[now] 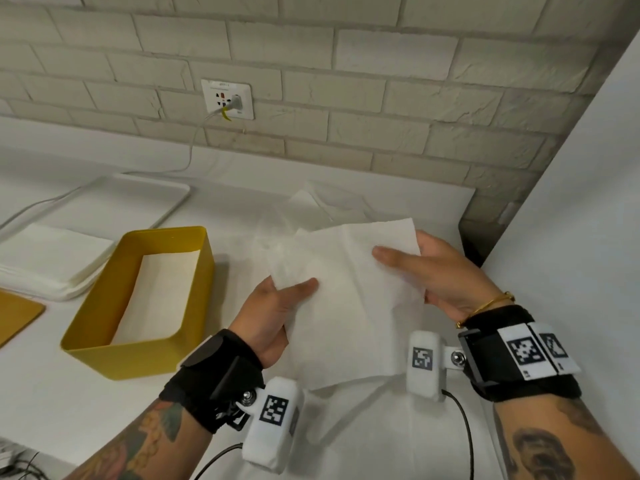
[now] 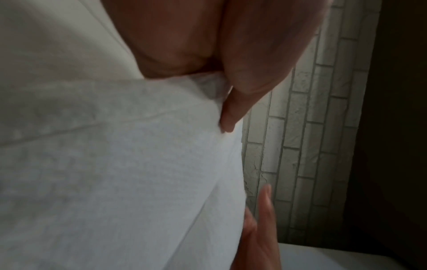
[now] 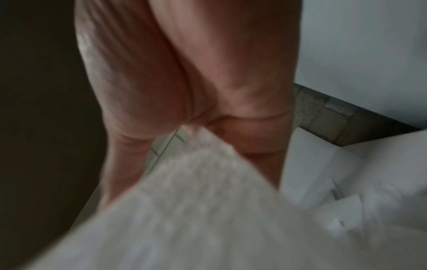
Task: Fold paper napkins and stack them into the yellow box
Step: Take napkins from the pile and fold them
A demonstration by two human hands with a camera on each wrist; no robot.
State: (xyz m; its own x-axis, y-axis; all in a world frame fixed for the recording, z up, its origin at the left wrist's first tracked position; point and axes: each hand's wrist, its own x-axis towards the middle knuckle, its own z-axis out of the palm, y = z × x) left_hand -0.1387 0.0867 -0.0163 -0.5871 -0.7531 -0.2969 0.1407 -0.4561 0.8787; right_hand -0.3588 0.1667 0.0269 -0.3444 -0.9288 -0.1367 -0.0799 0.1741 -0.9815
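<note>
**Q:** What've you got rn?

**Me:** One paper napkin (image 1: 346, 299), held up off the desk (image 1: 41, 393) between both hands. My left hand (image 1: 273, 317) pinches its left edge, thumb on top, fingers behind. My right hand (image 1: 446, 275) has the right edge, thumb laid flat over the front, fingers behind the sheet. The left wrist view shows the thumb (image 2: 231, 117) pressed into the tissue.

**Q:** How does it handle?

**Me:** V. light and floppy, I'd say. It sags and creases between my grips, so no stiffness to rely on. Thin tissue, prob tears if I tug the two sides apart. Not slippery; the embossed surface should grip skin fine.

**Q:** Best place to hold?

**Me:** Edges or corners, light pinch w/ both hands, then bring the sides together and press the crease on the desk. Grabbing the middle would just crumple it.

**Q:** And where's it going?

**Me:** Yellow box (image 1: 104, 351), to my left on the desk, near my left wrist. White paper already lies flat on its bottom. A stack of unfolded napkins (image 1: 52, 261) sits further left, beside the box.
</note>
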